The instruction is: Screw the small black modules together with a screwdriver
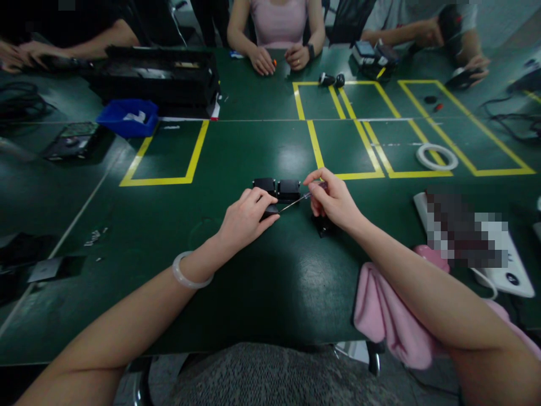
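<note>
My left hand point(248, 215) is closed on a small black part point(270, 211), pinched between thumb and fingers just above the green table. A thin screwdriver point(295, 201) sits in my right hand point(332, 197), its metal shaft slanting down-left so that the tip meets the black part by my left thumb. Right behind my left hand lie two black block-shaped pieces point(288, 189) side by side, partly covered by my fingers. Beneath my right hand rests another small dark piece point(323, 226), mostly hidden.
A blue bin point(129, 117) and a long black case point(156, 79) stand at the back left. White tape roll point(437, 157), pink cloth point(386, 310) and a white device point(513, 265) lie right. Loose small parts point(93, 238) are left. Several people sit across the table.
</note>
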### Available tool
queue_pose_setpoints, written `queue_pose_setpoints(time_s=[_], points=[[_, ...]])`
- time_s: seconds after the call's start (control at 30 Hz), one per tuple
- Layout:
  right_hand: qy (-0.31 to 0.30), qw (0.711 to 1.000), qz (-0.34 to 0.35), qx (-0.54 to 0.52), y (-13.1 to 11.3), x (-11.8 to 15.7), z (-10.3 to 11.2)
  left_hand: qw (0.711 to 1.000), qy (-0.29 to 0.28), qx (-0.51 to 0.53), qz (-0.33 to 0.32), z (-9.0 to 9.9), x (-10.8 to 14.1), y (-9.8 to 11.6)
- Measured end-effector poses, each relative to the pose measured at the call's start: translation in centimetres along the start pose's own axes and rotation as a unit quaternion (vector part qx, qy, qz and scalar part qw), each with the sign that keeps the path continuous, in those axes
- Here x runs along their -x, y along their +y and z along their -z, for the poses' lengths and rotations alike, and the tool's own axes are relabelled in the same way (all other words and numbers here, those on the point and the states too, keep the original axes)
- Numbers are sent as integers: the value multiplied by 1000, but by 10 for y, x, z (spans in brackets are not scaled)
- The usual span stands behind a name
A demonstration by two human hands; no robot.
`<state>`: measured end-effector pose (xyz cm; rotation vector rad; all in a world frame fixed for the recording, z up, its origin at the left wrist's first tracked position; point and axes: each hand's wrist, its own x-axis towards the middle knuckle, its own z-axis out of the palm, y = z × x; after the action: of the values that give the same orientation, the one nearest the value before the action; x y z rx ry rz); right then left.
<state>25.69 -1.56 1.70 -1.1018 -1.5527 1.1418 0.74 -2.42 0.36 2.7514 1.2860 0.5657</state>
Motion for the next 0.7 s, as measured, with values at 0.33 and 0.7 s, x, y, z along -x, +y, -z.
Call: queue_pose_setpoints(time_s=[0.33, 0.7], points=[[-7, 1000, 4, -11, 2, -2, 1, 1000, 14, 4, -18, -3, -1, -1], [-10, 1000, -1, -6, 1, -2, 3, 1000, 17, -6, -8, -4, -2, 1]])
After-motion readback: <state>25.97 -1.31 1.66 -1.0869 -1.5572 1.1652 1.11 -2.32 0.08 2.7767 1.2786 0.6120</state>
